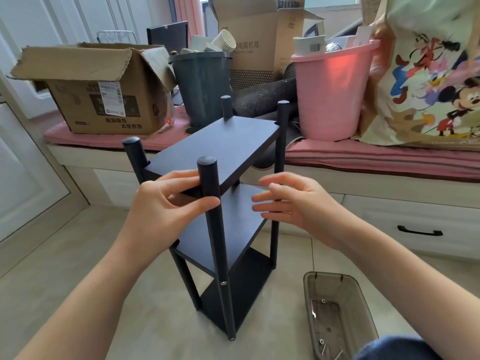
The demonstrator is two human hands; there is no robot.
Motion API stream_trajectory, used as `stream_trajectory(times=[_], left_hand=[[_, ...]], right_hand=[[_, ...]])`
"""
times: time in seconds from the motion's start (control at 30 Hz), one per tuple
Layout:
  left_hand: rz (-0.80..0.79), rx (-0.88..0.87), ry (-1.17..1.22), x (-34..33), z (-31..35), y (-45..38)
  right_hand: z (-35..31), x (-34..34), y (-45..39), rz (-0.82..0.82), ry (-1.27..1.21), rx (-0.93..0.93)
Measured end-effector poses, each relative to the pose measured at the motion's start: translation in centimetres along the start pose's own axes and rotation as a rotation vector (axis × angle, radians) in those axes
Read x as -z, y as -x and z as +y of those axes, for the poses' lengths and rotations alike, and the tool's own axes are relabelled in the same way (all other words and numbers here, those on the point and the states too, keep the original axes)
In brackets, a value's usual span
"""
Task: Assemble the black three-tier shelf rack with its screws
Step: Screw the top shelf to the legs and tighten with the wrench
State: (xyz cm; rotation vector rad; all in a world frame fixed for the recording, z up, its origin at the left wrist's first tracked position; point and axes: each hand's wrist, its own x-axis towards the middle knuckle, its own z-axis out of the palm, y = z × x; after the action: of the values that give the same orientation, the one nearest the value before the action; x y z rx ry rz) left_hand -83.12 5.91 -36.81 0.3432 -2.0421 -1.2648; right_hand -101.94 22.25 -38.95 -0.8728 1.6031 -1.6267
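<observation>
The black three-tier shelf rack (223, 149) stands upright on the tiled floor, its three boards held between round black posts. My left hand (166, 201) grips the near post (217, 229) just under the top board, thumb in front and fingers on the board's edge. My right hand (293, 201) hovers open beside the rack's right side at the level of the middle board, fingers spread, holding nothing. A silver screw head (223, 282) shows low on the near post. A clear grey tray (340, 315) at the lower right holds several loose screws and a hex key.
A low bench with pink cushions (363, 152) runs behind the rack, with a cardboard box (104, 94), a dark bin (202, 84), a pink bucket (332, 94) and a cartoon-print bag (428, 74) on it. A drawer with a black handle (419, 232) is at right. My knee (397, 349) is bottom right.
</observation>
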Motion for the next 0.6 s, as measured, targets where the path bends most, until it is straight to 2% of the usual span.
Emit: stream_trajectory(times=[0.27, 0.37, 0.6], left_hand=[[0.044, -0.028, -0.011, -1.7, 0.5, -0.2], [0.066, -0.05, -0.039, -2.7, 0.5, -0.2], [0.086, -0.067, -0.085, -4.9, 0.9, -0.1]], right_hand=[[11.1, 7.4, 1.4, 0.035, 0.155, -0.38], [16.3, 9.5, 1.5, 0.1, 0.181, -0.472], [26.9, 12.9, 2.3, 0.181, 0.447, -0.677]])
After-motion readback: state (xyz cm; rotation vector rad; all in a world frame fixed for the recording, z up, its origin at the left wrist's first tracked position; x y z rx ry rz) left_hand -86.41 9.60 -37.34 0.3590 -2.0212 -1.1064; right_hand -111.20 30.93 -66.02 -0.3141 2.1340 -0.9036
